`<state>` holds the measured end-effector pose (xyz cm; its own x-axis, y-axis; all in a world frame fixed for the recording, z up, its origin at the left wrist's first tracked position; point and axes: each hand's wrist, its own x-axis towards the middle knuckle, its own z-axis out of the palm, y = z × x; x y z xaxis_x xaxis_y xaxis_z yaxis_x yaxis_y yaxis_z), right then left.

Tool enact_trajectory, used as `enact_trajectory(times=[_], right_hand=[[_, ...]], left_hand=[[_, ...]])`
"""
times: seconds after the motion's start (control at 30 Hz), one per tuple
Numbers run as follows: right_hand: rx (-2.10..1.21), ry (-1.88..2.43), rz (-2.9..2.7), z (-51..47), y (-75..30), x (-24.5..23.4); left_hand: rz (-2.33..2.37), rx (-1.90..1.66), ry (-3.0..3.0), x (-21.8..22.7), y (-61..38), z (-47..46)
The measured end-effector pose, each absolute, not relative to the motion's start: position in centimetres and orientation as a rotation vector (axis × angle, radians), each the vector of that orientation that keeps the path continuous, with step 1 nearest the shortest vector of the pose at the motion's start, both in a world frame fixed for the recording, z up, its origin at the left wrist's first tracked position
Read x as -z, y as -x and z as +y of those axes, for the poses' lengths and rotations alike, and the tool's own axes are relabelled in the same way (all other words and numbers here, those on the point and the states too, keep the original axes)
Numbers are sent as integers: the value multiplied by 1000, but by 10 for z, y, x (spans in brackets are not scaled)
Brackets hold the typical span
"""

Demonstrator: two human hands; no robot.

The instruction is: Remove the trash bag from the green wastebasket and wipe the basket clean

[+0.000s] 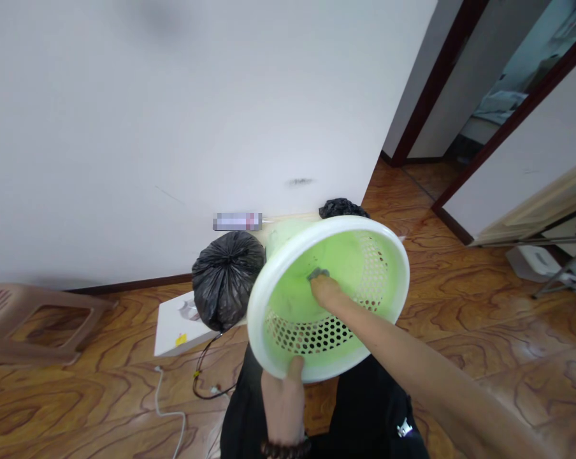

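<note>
A light green plastic basket with a white rim and a band of holes is tilted so its mouth faces me. My left hand is closed on the near part of the rim, the thumb over the edge. Deep inside the basket, my right hand is closed on a small grey cloth that lies against the inner surface. Most of the cloth is hidden in that hand. Just left of the basket sits a tied black garbage bag.
Behind the basket, more black plastic shows by the wall. A white box lies by the garbage bag, with cables on the wooden floor. Far left is a brown plastic stool; a doorway opens at the right.
</note>
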<state>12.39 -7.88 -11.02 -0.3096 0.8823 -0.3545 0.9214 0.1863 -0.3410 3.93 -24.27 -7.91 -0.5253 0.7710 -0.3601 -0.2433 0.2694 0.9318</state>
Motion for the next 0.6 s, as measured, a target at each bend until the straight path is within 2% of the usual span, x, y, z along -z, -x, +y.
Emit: enact_trajectory(times=[0.13, 0.2, 0.33, 0.4, 0.5, 0.6], right_hand=[[1063, -1611, 2703, -101, -102, 119], [1088, -1455, 2790, -105, -110, 122], [499, -1667, 2560, -83, -148, 121], [371, -1824, 2418, -71, -154, 120], [553, -1850, 2300, -72, -136, 121], [778, -1701, 2491, -86, -115, 122]], left_hand=[[1638, -1308, -547, 80, -42, -245], [1701, -1336, -540, 83, -39, -247], [1764, -1398, -535, 85, -36, -250], [1729, -1411, -564, 84, -40, -250], [1654, -1379, -575, 81, -49, -250], [1652, -1340, -552, 82, -51, -252]])
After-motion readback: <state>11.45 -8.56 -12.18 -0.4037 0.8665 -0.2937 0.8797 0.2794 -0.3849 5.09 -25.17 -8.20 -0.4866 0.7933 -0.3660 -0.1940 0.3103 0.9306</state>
